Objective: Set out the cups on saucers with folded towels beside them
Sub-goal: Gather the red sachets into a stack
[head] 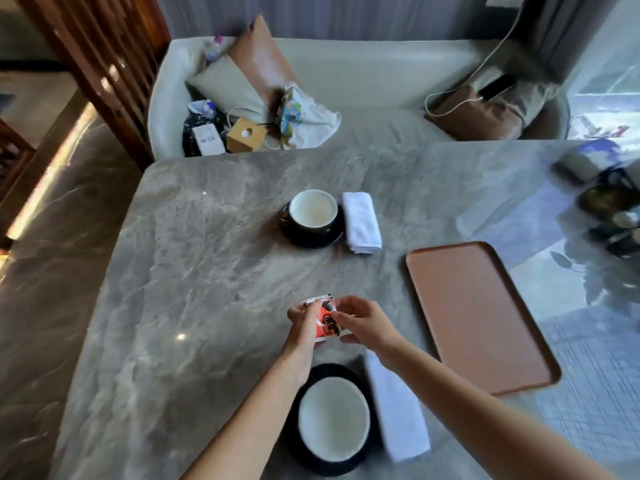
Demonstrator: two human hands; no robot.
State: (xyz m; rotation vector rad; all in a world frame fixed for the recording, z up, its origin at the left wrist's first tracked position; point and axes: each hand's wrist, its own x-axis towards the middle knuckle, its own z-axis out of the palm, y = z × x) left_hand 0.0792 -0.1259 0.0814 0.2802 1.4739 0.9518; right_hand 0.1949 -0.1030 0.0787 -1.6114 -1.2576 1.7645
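Observation:
Two black cups with white insides stand on black saucers on the grey marble table. The far cup (pixel 313 212) sits on its saucer (pixel 304 239) with a folded white towel (pixel 362 221) right of it. The near cup (pixel 334 419) sits on its saucer (pixel 325 372), a folded white towel (pixel 398 414) lying to its right. Between the two settings, above the table, my left hand (pixel 303 323) and my right hand (pixel 363 322) both pinch a small red, white and black packet (pixel 325 318).
An empty brown tray (pixel 481 317) lies at the right of the marble table (pixel 194 271). Dark condiment items (pixel 613 209) stand at the far right edge. Behind the table is a white sofa (pixel 381 84) with cushions, bags and a wooden tissue box (pixel 246 135).

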